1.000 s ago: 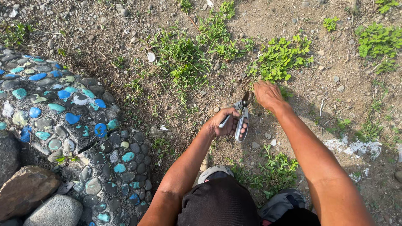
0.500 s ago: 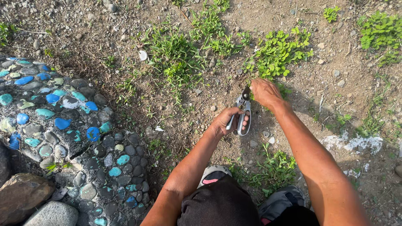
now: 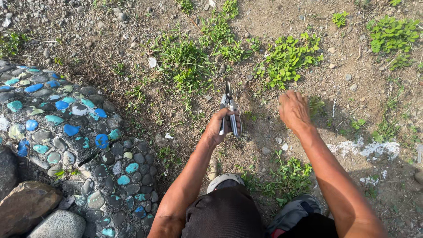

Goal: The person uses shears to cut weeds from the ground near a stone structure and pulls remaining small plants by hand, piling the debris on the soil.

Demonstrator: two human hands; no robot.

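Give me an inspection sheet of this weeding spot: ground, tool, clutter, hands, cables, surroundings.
Surface: bare dirt ground with gravel and scattered weeds.
Job's things: pruning shears, blades pointing away from the person; low grass tuft beside the right hand.
Clutter: white shell-like scrap; white paint patch.
Grippers: left hand gripping the shears' handles; right hand empty, fingers down by the soil.
Cables: nothing seen.
Surroundings: pebble mosaic with blue and teal stones; boulders; leafy weed clump; the person's shoes.
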